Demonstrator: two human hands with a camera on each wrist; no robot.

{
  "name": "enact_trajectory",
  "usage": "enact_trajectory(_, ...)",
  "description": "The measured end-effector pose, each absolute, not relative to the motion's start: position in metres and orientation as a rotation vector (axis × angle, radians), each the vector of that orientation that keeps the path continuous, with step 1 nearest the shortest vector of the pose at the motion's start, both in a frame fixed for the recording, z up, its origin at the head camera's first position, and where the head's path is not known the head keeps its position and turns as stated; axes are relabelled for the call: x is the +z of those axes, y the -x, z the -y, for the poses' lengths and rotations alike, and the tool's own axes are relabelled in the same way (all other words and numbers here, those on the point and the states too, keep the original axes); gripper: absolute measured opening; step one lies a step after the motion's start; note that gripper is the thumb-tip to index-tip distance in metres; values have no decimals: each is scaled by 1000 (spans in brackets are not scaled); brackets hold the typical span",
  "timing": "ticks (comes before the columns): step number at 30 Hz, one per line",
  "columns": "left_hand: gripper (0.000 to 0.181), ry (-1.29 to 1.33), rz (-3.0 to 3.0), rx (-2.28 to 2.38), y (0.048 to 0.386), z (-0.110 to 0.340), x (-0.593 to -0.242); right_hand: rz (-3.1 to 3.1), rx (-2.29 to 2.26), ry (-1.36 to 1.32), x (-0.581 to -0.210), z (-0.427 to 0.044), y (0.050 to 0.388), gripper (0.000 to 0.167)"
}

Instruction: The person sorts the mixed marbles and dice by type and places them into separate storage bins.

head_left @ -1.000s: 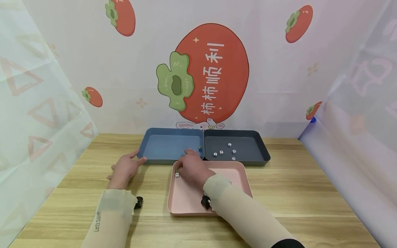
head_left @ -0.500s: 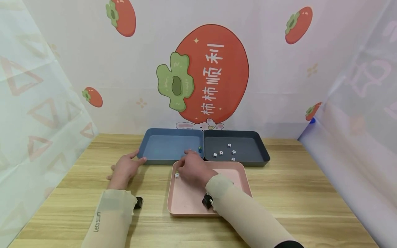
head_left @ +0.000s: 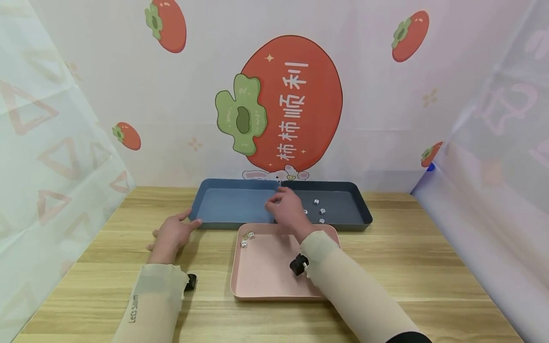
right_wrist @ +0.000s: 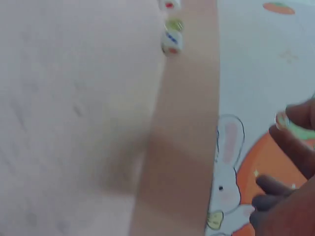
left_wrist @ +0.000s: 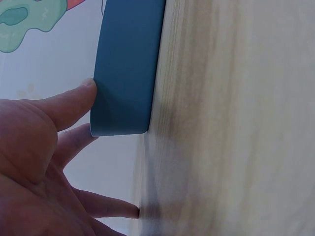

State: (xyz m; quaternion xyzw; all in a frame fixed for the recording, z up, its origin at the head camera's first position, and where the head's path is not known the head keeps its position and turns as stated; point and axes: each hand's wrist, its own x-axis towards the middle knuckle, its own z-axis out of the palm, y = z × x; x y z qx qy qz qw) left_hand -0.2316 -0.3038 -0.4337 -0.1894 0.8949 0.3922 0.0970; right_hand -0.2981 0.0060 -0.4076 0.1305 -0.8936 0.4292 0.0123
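Observation:
My left hand (head_left: 173, 234) has its fingers spread, thumb and index finger touching the near left corner of the blue tray (head_left: 233, 224). My right hand (head_left: 289, 210) hangs over the near meeting edges of the blue and dark grey trays. Between its thumb and index finger it pinches a small clear marble with some orange in it (right_wrist: 281, 121), blurred in the right wrist view. Below lies the pink tray (head_left: 266, 281). Two white dice (head_left: 244, 244) and a yellowish-green marble (right_wrist: 173, 24) sit in its far left corner. The right hand hides the blue tray's right end.
The dark grey tray (head_left: 345, 207) stands against the blue tray's right side and holds several white dice (head_left: 322, 211). A fabric backdrop (head_left: 171, 95) with printed persimmons rises behind the trays. The wooden table (head_left: 407, 276) extends around them.
My right hand has lifted from the pink tray's far left corner and moved right and away, carrying the marble. A second die and the yellowish-green marble are now uncovered. My left hand stays put.

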Motion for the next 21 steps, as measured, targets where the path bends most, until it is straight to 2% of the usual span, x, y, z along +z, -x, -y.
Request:
enact_trajectory(6, 80, 569, -2654, 1170, 233, 304, -435, 2717, 1323, -279, -400, -19, 313, 17)
enact_trajectory(21, 79, 565, -2659, 1161, 234, 305, -437, 2784, 1227, -292, -400, -23, 324, 20)
